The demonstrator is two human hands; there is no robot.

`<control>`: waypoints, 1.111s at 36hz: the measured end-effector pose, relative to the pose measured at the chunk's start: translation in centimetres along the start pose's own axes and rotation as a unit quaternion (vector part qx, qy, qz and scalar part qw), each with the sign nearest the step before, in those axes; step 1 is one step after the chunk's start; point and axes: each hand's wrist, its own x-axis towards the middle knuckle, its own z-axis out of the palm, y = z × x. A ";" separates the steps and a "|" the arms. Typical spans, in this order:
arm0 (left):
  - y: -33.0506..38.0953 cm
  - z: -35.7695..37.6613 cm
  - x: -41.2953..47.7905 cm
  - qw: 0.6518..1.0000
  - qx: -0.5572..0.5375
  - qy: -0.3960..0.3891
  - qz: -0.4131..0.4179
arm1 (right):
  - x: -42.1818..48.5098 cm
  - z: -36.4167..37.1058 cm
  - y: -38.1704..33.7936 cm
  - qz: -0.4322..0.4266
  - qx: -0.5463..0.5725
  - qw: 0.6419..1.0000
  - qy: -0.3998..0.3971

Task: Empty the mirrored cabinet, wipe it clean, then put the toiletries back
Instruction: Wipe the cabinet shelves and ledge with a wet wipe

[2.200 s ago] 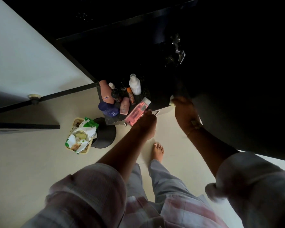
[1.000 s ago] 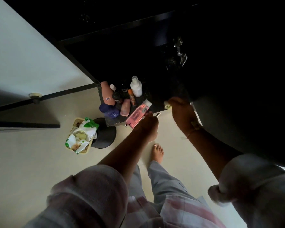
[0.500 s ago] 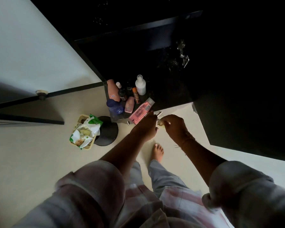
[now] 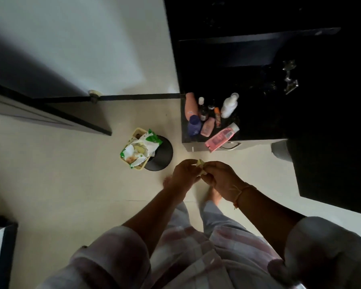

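Observation:
Both hands meet over the floor, below the counter edge. My left hand (image 4: 184, 173) and my right hand (image 4: 220, 177) each pinch a small pale yellowish wad (image 4: 201, 164) held between them; what it is cannot be made out. On the dark counter (image 4: 258, 126) stand the toiletries: a peach bottle (image 4: 191, 106), a blue bottle (image 4: 194, 126), a small pink bottle (image 4: 207, 127), a white bottle (image 4: 228, 105), an orange stick (image 4: 217, 116) and small dark bottles (image 4: 203, 112). A pink tube (image 4: 221, 137) lies over the counter's front edge. The mirrored cabinet is not in view.
A yellow basket (image 4: 131, 140) stuffed with green-and-white wrappers sits on the pale floor beside a round black bin (image 4: 162, 155). A chrome tap (image 4: 290, 77) glints in the dark sink area. A dark door (image 4: 50, 113) stands open at the left. My bare feet are below my hands.
My right hand came away from the counter's edge with the pale wad and met my left hand, which left the pink tube. The view swung left and down.

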 end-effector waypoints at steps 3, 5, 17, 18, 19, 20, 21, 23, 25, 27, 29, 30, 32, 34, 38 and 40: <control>-1.3 -3.1 0.0 0.995 -0.094 0.023 -0.036 | 1.0 3.1 1.3 0.011 -0.085 0.996 0.001; -1.8 -5.3 -0.6 0.985 -0.161 0.040 -0.050 | 1.5 5.4 2.0 0.011 -0.118 0.993 -0.004; -5.7 -18.9 5.7 0.955 -0.207 0.205 -0.044 | 8.1 17.5 4.1 -0.102 -0.458 0.883 -0.019; -5.7 -19.7 6.5 0.958 -0.204 0.197 -0.037 | 8.6 18.1 4.0 -0.113 -0.490 0.864 -0.017; -5.7 -20.4 7.3 0.964 -0.179 0.194 -0.024 | 9.0 18.8 3.8 -0.120 -0.515 0.848 -0.016; -6.0 -21.1 8.4 0.970 -0.141 0.199 -0.013 | 9.4 19.3 3.6 -0.122 -0.533 0.837 -0.014; -6.3 -21.7 9.6 0.972 -0.116 0.206 -0.013 | 9.9 19.6 3.6 -0.123 -0.546 0.829 -0.013; -6.9 -22.7 11.7 0.972 -0.090 0.215 -0.033 | 10.9 20.2 3.5 -0.128 -0.570 0.812 -0.017; -7.7 -23.4 14.0 0.972 -0.057 0.219 -0.057 | 11.7 20.6 3.7 -0.129 -0.598 0.791 -0.023; -8.2 -23.9 15.6 0.971 -0.031 0.230 -0.063 | 12.5 20.8 4.2 -0.123 -0.619 0.776 -0.022; -8.4 -24.1 16.9 0.968 -0.012 0.240 -0.068 | 13.1 21.0 4.6 -0.118 -0.632 0.766 -0.019; -8.5 -24.2 17.7 0.967 -0.012 0.242 -0.075 | 13.4 21.1 4.9 -0.115 -0.637 0.762 -0.018; -8.8 -24.2 19.1 0.966 -0.017 0.243 -0.086 | 13.9 21.1 5.2 -0.116 -0.646 0.754 -0.016; -9.0 -24.0 20.1 0.967 -0.025 0.234 -0.096 | 14.3 21.2 5.4 -0.119 -0.661 0.740 -0.010; -9.6 -23.9 21.9 0.968 0.009 0.227 -0.103 | 14.6 21.4 5.5 -0.126 -0.688 0.714 -0.016; -9.8 -23.9 22.4 0.969 0.024 0.219 -0.112 | 14.5 21.3 5.5 -0.126 -0.698 0.704 -0.021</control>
